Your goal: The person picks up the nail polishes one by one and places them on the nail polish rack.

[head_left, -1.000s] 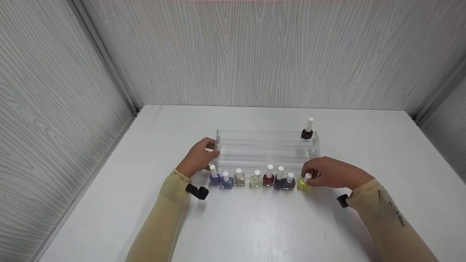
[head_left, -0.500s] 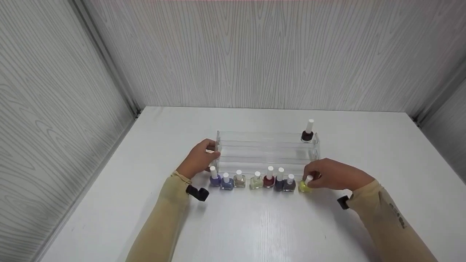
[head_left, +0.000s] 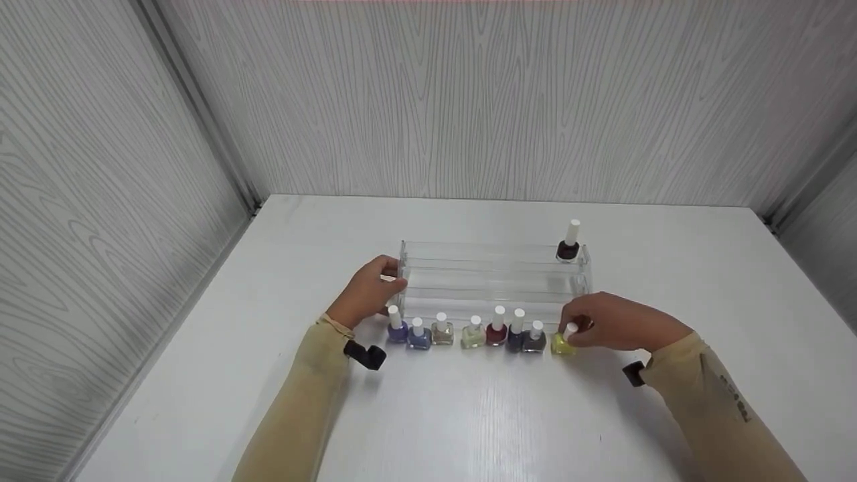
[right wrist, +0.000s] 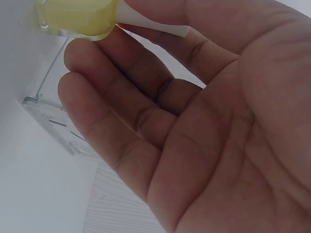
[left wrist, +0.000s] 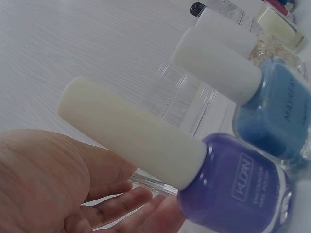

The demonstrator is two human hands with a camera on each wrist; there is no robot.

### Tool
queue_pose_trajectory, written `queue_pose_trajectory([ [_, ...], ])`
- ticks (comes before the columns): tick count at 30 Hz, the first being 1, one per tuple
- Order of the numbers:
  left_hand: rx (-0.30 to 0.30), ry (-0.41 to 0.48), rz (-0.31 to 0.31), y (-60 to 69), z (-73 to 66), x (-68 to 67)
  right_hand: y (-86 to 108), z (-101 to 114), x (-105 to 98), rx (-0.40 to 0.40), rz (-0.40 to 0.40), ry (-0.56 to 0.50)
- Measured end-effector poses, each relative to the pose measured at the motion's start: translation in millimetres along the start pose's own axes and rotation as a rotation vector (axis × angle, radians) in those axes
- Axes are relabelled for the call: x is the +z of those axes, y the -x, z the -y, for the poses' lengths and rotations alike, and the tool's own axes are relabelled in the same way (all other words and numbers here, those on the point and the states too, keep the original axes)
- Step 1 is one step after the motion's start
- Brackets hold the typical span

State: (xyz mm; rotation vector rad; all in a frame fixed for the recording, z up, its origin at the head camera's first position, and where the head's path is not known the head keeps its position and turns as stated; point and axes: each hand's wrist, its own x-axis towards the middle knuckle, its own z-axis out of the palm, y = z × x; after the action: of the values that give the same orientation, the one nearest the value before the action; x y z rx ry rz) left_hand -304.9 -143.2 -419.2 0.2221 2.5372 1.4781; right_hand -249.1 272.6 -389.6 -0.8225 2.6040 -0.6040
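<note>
One dark-maroon glass bottle point(head_left: 568, 252) stands on the clear plastic tiered rack point(head_left: 492, 293), whose left end the left hand point(head_left: 365, 292) pinches, while the right hand point(head_left: 614, 323), fingers bent, holds the tilted yellow glass bottle point(head_left: 562, 345) at the white worktop point(head_left: 469, 415), where seven coloured glass bottles point(head_left: 473, 337) seemingly remain.

"KDW" and "NAIL POLISH" marked a purple bottle point(left wrist: 228, 187); lettering beginning "MAY" stood on a blue bottle point(left wrist: 272, 116). Print on the right sleeve point(head_left: 713, 402) was illegible.
</note>
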Motion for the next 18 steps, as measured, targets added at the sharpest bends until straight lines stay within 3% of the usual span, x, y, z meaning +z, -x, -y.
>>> queue_pose_trajectory([
  [18,-0.005,0.009,0.000,2.2,-1.0,-0.3,2.7,7.6,-1.8,0.016,0.006,-0.028],
])
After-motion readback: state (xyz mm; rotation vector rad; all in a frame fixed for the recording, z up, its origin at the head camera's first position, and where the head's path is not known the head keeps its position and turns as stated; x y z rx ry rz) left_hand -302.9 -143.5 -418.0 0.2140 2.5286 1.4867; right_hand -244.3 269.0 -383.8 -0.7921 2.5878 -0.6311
